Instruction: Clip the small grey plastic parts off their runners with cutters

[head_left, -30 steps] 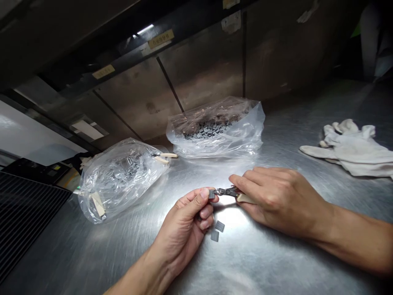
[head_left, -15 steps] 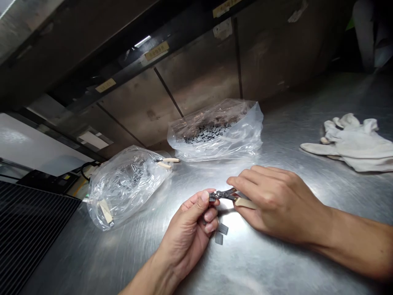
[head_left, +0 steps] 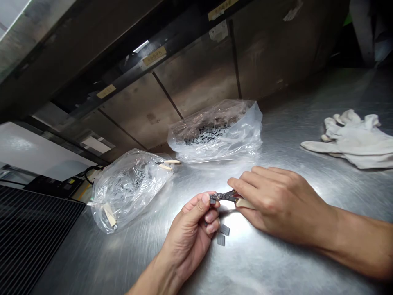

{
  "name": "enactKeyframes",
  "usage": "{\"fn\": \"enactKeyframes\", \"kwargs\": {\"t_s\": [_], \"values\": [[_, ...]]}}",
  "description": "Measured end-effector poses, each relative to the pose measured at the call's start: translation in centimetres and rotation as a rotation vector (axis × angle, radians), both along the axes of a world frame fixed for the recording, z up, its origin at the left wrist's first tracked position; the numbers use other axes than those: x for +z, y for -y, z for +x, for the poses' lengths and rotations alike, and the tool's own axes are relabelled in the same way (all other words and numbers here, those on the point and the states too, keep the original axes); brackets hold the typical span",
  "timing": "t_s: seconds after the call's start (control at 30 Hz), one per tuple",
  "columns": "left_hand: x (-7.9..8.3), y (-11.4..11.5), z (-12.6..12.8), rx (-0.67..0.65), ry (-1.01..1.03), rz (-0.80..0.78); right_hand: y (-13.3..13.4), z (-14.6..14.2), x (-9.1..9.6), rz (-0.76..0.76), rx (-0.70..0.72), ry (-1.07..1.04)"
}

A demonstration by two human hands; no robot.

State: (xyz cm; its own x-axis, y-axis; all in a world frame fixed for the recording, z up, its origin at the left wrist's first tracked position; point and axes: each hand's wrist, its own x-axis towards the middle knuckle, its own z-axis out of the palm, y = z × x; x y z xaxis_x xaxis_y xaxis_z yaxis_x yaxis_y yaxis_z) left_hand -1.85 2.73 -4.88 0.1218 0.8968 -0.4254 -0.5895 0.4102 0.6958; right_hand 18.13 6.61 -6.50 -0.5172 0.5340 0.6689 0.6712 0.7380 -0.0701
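Note:
Between thumb and fingers, my left hand [head_left: 195,229] pinches a small grey ribbed piece [head_left: 212,201], mostly covered by the fingertips. My right hand [head_left: 276,200] is wrapped round the cream handles of a pair of pliers or nippers [head_left: 225,196]. The dark jaws point left and meet the grey piece at my left fingertips; whether they bite into it I cannot tell. Just below my left fingers, two flat grey ribbed pieces [head_left: 225,230] lie close together on the metal table [head_left: 260,262].
Behind my hands stands a clear plastic bag [head_left: 242,139] with many grey pieces. Another clear bag [head_left: 125,200] lies to the left, with a second cream-handled tool [head_left: 170,162] at its edge. White work gloves [head_left: 353,141] rest at right. A metal wall [head_left: 196,78] closes the back.
The view has shifted slightly. The handles in my right hand look a little closer together. My left hand keeps its pinch on the grey piece.

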Motion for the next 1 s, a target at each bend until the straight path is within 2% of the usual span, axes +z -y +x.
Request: {"fn": "enactKeyframes", "kwargs": {"t_s": [0.2,0.47,1.0], "values": [[-0.13,0.14,0.00,0.004,-0.003,-0.003,0.01,-0.06,-0.12,0.061,-0.011,0.024],[-0.01,0.01,-0.06,0.001,0.011,-0.005,-0.03,0.20,-0.51,-0.077,0.063,-0.032],[-0.03,0.01,0.00,0.029,-0.016,-0.011,0.18,-0.24,-0.23,-0.105,0.025,-0.047]]}}
